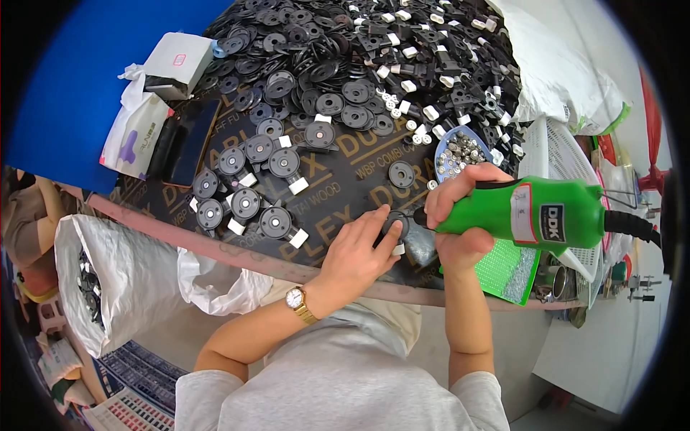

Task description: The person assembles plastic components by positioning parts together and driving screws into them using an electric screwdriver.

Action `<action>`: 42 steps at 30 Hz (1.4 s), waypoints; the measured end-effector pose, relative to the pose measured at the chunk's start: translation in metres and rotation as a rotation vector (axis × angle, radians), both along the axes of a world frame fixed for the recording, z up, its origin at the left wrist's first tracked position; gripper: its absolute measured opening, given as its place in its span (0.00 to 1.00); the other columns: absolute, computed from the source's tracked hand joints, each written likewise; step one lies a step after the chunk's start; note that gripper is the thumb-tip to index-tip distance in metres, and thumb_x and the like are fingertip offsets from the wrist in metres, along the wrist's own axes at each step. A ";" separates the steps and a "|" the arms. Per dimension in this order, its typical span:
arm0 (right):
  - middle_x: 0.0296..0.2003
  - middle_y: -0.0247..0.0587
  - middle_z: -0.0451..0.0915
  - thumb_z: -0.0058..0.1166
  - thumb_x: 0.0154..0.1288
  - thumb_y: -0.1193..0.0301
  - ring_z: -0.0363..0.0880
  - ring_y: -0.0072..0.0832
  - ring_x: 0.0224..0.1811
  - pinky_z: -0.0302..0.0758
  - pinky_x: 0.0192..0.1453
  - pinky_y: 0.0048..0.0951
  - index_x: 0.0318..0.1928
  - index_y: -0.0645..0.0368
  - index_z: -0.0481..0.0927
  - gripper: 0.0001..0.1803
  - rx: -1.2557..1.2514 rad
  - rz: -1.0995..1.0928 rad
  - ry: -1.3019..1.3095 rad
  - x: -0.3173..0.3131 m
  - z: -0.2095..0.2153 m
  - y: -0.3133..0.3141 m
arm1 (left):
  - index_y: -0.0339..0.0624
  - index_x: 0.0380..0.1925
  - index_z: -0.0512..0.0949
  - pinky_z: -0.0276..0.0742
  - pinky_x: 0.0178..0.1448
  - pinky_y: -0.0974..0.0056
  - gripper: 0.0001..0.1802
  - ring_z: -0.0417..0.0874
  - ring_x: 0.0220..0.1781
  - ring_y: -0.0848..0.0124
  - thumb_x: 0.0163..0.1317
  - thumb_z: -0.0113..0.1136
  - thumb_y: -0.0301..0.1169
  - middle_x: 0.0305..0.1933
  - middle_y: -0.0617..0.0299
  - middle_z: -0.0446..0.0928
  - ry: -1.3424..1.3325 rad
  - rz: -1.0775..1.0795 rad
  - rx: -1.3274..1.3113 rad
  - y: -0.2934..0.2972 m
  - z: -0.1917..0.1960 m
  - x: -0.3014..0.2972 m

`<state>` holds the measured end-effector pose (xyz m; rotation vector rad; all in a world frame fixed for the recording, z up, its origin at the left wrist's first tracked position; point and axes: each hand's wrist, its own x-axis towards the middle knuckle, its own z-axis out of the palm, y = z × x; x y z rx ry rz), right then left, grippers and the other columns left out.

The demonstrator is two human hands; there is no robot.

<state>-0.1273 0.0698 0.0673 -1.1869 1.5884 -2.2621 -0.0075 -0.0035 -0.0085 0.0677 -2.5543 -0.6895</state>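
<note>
Left hand [352, 251] lies palm-down, fingers bent — right hand [461, 248] curls, its fingertips apparently hidden.

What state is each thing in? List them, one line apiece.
Green driver: in the right grip; running or not, cannot tell.
Dark disc piece: held by the left grip.
Blue bowl: uncovered, holding many small metallic parts.
Phone: set down, screen dark.
White sack: mouth open, dark parts inside.
Watch: fastened on the left wrist.

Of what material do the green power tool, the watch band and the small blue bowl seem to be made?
Green power tool: probably hard plastic, satin; its rounded body is evenly coloured.
Watch band: apparently polished golden metal, with bright reflections.
Blue bowl: perhaps smooth plastic, from its thin, even rim.
</note>
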 end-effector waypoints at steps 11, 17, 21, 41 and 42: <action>0.15 0.31 0.64 0.48 0.44 0.32 0.61 0.20 0.12 0.60 0.16 0.21 0.52 0.61 0.64 0.48 -0.110 -0.026 0.059 -0.002 0.010 0.011 | 0.43 0.53 0.71 0.71 0.53 0.56 0.31 0.70 0.58 0.53 0.46 0.67 0.36 0.62 0.47 0.64 -0.016 0.046 0.041 0.002 0.003 0.001; 0.16 0.32 0.65 0.47 0.47 0.33 0.62 0.20 0.12 0.61 0.16 0.22 0.52 0.60 0.64 0.46 -0.127 0.004 -0.021 -0.008 0.009 0.012 | 0.41 0.53 0.71 0.68 0.55 0.55 0.30 0.69 0.61 0.53 0.48 0.66 0.35 0.64 0.49 0.63 -0.021 0.048 0.018 0.001 0.004 0.003; 0.16 0.32 0.65 0.48 0.46 0.33 0.62 0.20 0.12 0.61 0.16 0.21 0.52 0.60 0.64 0.46 -0.130 0.004 -0.025 -0.009 0.009 0.013 | 0.41 0.51 0.73 0.69 0.53 0.57 0.27 0.72 0.57 0.55 0.47 0.66 0.32 0.60 0.52 0.68 0.014 0.036 0.059 0.001 0.007 0.002; 0.18 0.30 0.66 0.43 0.46 0.30 0.62 0.19 0.13 0.62 0.17 0.22 0.55 0.59 0.61 0.49 -0.297 0.135 0.028 -0.003 0.015 0.013 | 0.39 0.43 0.77 0.67 0.38 0.64 0.21 0.72 0.38 0.62 0.45 0.67 0.30 0.41 0.61 0.75 0.183 0.152 0.255 -0.004 0.026 -0.007; 0.18 0.31 0.66 0.44 0.46 0.30 0.61 0.19 0.13 0.61 0.18 0.22 0.54 0.59 0.61 0.48 -0.251 0.105 -0.017 -0.004 0.014 0.012 | 0.39 0.46 0.76 0.67 0.41 0.62 0.25 0.69 0.40 0.60 0.45 0.68 0.33 0.43 0.60 0.72 0.140 0.166 0.213 -0.006 0.023 -0.009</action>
